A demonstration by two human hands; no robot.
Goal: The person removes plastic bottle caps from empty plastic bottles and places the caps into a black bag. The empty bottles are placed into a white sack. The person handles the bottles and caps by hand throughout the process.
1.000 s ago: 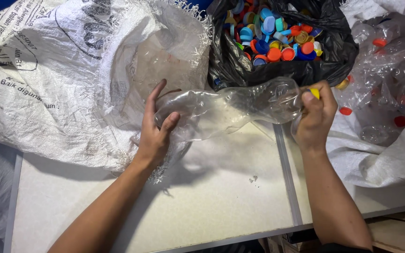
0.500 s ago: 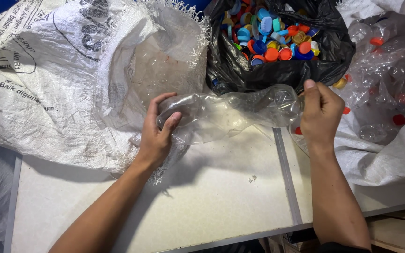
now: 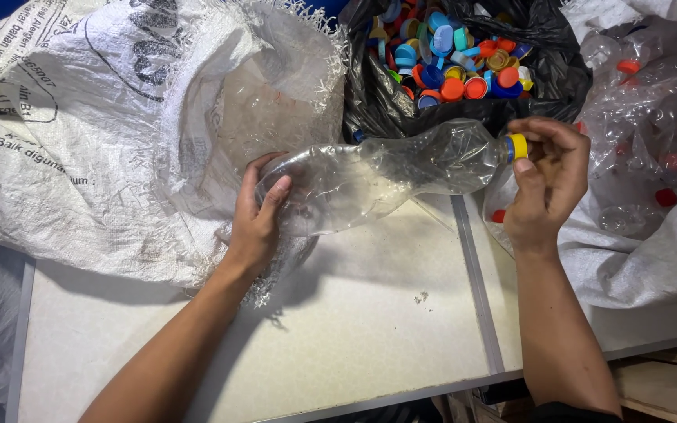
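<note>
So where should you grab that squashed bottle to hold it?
Probably at both ends, as now. The bottle lies sideways, so the left hand cups its wide base from the left, and the right hand pinches the small yellow cap from the right. The crumpled middle would likely just cave in.

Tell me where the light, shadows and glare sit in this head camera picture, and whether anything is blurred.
Head view: even light from above; soft shadows of both arms fall on the white table. Glare streaks the crumpled clear bottle, held by the left hand at its base, with the right hand at its yellow cap. Bottles in the right-hand bag look hazy. No motion blur shows.
</note>
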